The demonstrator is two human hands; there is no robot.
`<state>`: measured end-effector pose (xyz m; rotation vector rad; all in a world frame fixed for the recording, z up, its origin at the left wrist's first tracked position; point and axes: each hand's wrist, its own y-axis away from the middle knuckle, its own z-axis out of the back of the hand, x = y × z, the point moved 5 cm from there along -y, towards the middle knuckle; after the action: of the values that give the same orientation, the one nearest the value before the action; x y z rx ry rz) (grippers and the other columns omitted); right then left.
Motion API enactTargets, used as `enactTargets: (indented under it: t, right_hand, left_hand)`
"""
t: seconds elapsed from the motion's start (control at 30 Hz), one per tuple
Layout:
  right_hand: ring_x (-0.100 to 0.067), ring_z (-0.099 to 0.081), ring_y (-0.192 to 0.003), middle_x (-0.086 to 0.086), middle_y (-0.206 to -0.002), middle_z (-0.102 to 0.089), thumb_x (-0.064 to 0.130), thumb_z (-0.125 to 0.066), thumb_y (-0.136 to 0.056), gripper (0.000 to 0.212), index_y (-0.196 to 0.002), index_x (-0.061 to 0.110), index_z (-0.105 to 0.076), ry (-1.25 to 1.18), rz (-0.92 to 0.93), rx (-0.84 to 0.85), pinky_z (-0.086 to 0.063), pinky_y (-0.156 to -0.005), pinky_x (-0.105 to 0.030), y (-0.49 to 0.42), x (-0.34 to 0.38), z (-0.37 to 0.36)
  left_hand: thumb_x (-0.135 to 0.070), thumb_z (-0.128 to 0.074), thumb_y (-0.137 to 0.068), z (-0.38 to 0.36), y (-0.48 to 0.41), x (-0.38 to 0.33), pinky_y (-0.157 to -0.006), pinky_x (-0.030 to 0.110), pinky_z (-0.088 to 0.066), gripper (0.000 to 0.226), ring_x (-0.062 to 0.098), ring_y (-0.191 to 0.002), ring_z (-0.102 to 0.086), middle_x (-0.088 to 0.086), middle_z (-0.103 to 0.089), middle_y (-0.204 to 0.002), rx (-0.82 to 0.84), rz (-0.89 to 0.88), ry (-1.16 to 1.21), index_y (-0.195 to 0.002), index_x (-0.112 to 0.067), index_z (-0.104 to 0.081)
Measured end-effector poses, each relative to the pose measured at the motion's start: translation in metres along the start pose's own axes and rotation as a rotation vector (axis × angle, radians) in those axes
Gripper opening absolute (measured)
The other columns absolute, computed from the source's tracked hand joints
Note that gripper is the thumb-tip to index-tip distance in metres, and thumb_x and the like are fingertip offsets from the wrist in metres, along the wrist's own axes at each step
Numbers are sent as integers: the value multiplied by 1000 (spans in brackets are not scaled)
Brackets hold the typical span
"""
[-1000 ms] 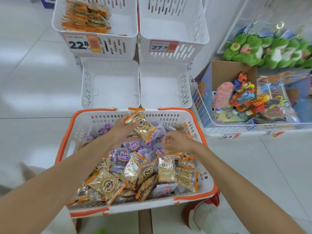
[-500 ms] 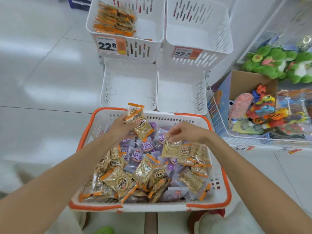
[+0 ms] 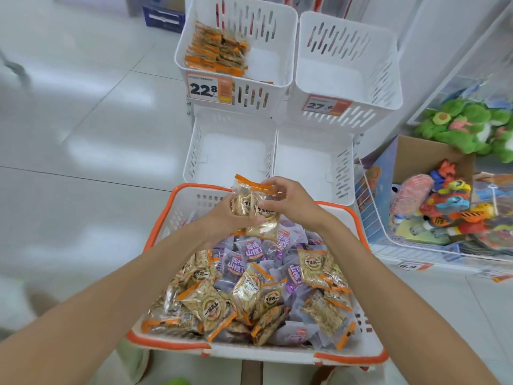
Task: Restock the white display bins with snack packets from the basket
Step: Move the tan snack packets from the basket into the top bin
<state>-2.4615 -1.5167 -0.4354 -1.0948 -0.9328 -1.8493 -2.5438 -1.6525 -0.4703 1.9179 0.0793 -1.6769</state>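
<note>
A white basket with an orange rim (image 3: 158,232) holds several orange-striped snack packets (image 3: 213,304) and purple packets (image 3: 254,251). Above its far edge my left hand (image 3: 222,218) and my right hand (image 3: 291,204) meet and both grip a small stack of orange-striped packets (image 3: 255,209). Beyond the basket stand white display bins: the upper left bin (image 3: 280,31) has a pile of orange packets (image 3: 218,52), while the upper right bin (image 3: 388,56), lower left bin (image 3: 194,151) and lower right bin (image 3: 344,168) hold nothing.
Price tags reading 22.8 (image 3: 209,88) and 27.6 (image 3: 326,105) hang on the upper bins. To the right a wire bin (image 3: 369,215) holds colourful toys (image 3: 449,207), with green plush toys (image 3: 466,123) behind. Glossy floor tiles (image 3: 83,134) spread to the left.
My right hand lifted packets out of the basket and brought them to my left hand; both now hold one stack together above the far rim. The view tilted upward toward the bins.
</note>
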Motion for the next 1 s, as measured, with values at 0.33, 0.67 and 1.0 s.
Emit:
enactTargets:
  t: [0.33, 0.67, 1.0]
  right_hand:
    - [-19, -58, -102, -1, -121, -52, 36, -70, -89, 28, -109, 25, -54, 127, 205, -183, -49, -88, -32, -49, 85, 31]
    - [-14, -66, -88, -16, -105, -71, 7, -73, -85, 37, -120, 3, -63, 310, 129, 241, -53, -78, -34, -121, 203, 105]
    - [-30, -59, -102, -7, -103, -57, 20, -71, -86, 29, -114, 16, -64, 987, 247, -89, -37, -73, -30, -259, 191, 133]
  left_hand:
    - [-8, -81, -78, 24, -15, -99, -82, 41, -60, 55, 19, -98, -72, 6, -70, -113, 36, -162, 19, -123, -20, -52]
    - [-7, -89, -67, 71, -82, -240, -84, 34, -58, 73, 15, -100, -64, 8, -64, -116, 14, -338, -507, -128, -11, -48]
    - [-91, -30, -69, 142, -185, -236, -122, 46, -6, 114, 14, -152, 0, -7, -8, -165, -195, -296, -1496, -157, -21, -11]
